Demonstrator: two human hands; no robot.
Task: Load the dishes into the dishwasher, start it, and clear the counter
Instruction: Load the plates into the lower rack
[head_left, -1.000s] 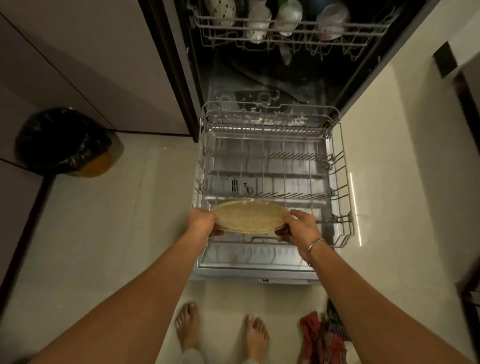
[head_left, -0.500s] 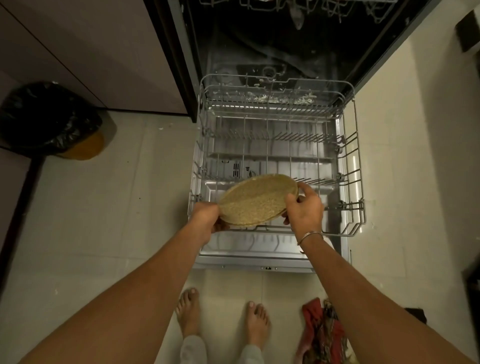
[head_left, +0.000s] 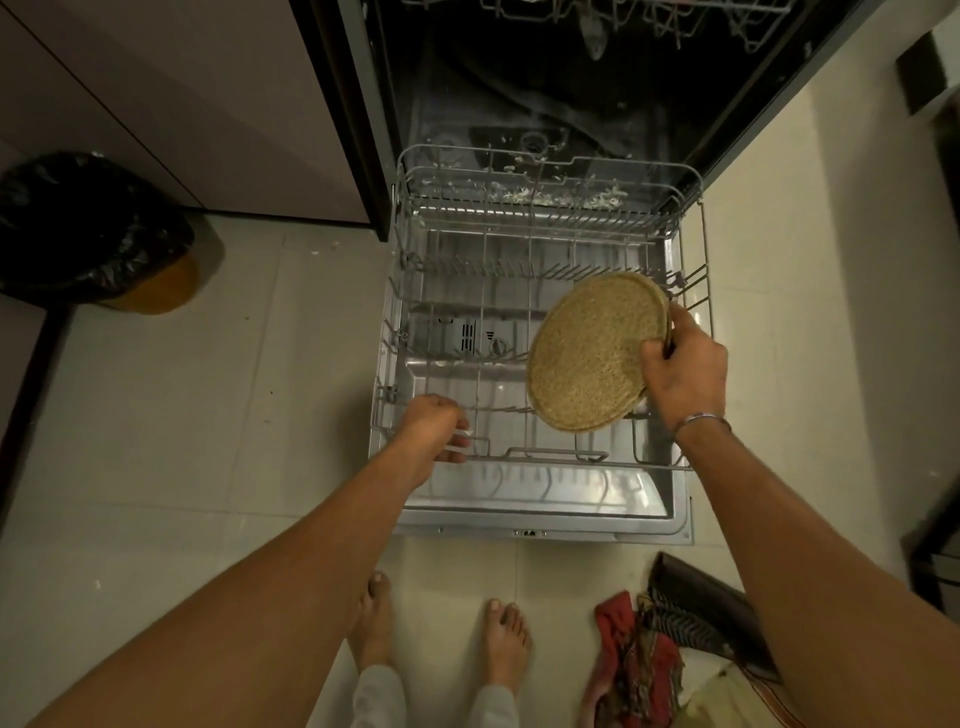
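Rack lies open beside right hand gripping plate.

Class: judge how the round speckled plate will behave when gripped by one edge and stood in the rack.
Probably stiff: the plate looks flat and unbent though the right hand grips only one edge. Likely light enough, held tilted one-handed. Round, so it might roll in the lower rack unless tines catch it.
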